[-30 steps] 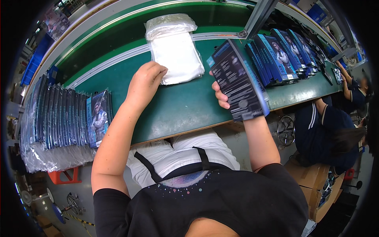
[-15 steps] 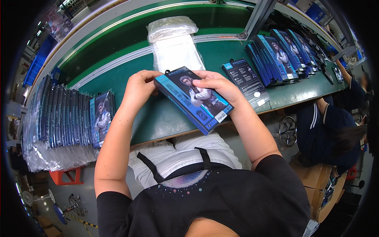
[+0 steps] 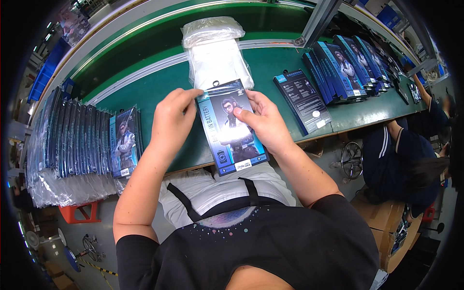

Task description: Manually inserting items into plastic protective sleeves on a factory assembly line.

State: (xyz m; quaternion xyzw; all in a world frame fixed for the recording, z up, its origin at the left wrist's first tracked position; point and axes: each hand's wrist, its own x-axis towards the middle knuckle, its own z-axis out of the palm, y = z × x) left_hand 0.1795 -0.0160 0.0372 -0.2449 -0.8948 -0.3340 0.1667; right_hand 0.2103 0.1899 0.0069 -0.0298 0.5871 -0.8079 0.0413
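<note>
A flat blue-and-black retail box (image 3: 234, 137) with a printed figure on its front is held upright before me, tilted slightly. Its right side is gripped by my right hand (image 3: 267, 122), the thumb lying across the front. My left hand (image 3: 175, 118) is closed, thumb and fingertips pinched at the box's upper left corner. A shiny strip like clear film runs over the top edge there, near the black hang loop. Just beyond the box lies a stack of clear plastic bags (image 3: 217, 63), its far end folded over.
Bagged boxes (image 3: 79, 140) stand in a long row at the left. On the green table (image 3: 150, 92), a single box (image 3: 302, 99) lies back side up at the right, beside more stacked boxes (image 3: 345, 70). Another person (image 3: 403, 150) sits at the far right.
The box has turned from slanted to nearly upright, its front now facing me more fully. My left hand stays at its upper left corner; my right hand has shifted slightly down.
</note>
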